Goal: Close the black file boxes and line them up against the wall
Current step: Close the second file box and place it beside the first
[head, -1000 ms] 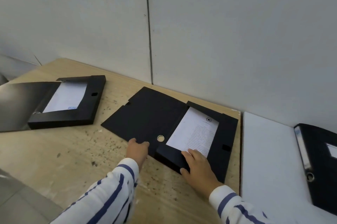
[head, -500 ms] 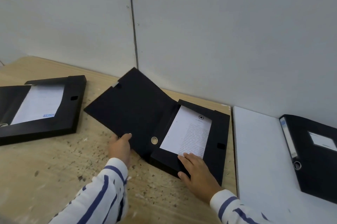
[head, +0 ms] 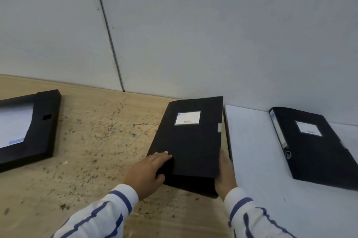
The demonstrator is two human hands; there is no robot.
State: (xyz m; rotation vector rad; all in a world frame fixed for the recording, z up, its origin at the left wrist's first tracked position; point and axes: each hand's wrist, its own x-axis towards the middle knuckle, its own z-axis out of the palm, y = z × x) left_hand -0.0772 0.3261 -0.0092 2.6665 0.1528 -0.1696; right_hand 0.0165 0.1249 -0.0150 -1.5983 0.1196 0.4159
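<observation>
The middle black file box (head: pixel 190 141) lies flat on the wooden table with its lid down and a white label facing up. My left hand (head: pixel 148 173) presses on its near left corner, thumb under the lid edge. My right hand (head: pixel 224 173) grips its near right side. A second black file box (head: pixel 43 127) lies open at the far left with white paper showing inside. A third black file box (head: pixel 313 146) lies closed on the white surface to the right.
The grey wall (head: pixel 193 34) runs along the back edge of the speckled wooden table (head: pixel 93 141). A white board or table top (head: pixel 251 150) adjoins the wood on the right, its edge close to the middle box.
The middle box's lid swung over from the left and now lies shut. My left hand followed it onto the lid; my right hand moved from the paper to the box's right side.
</observation>
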